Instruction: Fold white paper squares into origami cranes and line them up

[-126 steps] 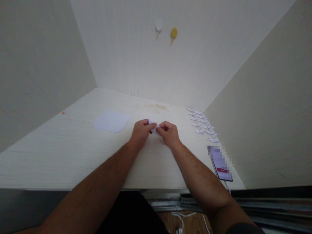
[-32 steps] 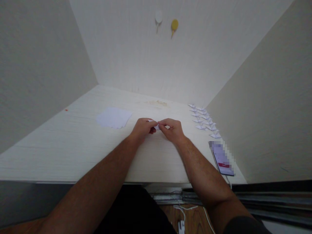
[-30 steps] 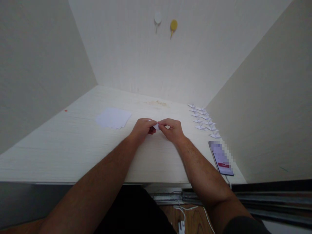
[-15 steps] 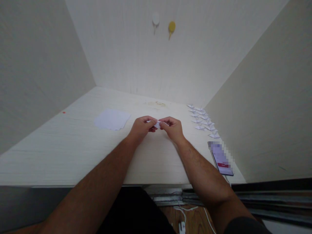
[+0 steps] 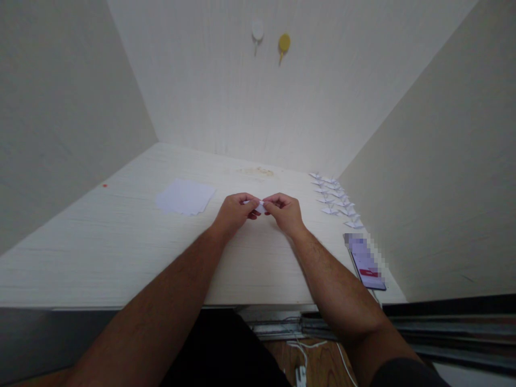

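Note:
A small piece of folded white paper (image 5: 261, 207) is pinched between both hands above the middle of the table. My left hand (image 5: 237, 209) grips its left side, thumb on top and fingers curled beneath. On the right side, my right hand (image 5: 285, 211) holds it between thumb and fingertips. The hands nearly meet, and they hide most of the paper. To the left lies a loose stack of white paper sheets (image 5: 185, 197). Several small folded paper cranes (image 5: 330, 211) stand in rows at the right.
A phone (image 5: 366, 263) with a lit, partly blurred screen lies at the table's right edge, a white cable running from it. Walls enclose the white table (image 5: 121, 242) at the back and sides. Two hooks, one yellow (image 5: 284, 43), one white (image 5: 257, 30), are on the back wall.
Almost nothing differs. The right thumb and fingers have shifted very slightly on the folded paper; both hands stay in the same place.

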Demonstrator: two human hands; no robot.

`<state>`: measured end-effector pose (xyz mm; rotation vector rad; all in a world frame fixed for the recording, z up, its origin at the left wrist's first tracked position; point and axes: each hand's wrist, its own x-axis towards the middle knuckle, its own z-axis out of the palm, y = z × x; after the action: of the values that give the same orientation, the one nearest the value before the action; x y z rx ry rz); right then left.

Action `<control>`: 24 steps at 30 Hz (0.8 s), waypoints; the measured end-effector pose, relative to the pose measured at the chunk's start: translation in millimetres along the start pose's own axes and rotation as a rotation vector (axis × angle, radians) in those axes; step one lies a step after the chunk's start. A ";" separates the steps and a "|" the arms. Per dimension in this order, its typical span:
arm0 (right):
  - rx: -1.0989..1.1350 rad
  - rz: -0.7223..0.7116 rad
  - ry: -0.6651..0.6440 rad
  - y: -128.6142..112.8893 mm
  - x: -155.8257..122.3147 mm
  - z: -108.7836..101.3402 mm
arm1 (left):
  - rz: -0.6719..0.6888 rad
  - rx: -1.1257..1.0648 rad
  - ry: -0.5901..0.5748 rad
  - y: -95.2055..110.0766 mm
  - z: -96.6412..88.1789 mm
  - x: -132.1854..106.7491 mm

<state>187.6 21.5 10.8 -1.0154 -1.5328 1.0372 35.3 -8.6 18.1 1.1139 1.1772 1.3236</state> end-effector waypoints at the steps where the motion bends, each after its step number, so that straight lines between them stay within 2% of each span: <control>1: 0.000 0.004 0.002 -0.3 -0.1 0.3 | 0.002 0.014 0.003 0.2 0.1 0.1; 14: 0.047 0.019 0.007 1.6 1.0 2.3 | 0.074 0.097 -0.011 1.2 -0.6 -2.8; 24: 0.090 0.031 0.008 -1.1 0.8 1.7 | 0.167 0.231 0.070 2.3 -2.8 -2.1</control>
<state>185.7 21.6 11.8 -0.9821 -1.4551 1.1124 32.4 -11.0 20.1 1.3652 1.3381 1.3875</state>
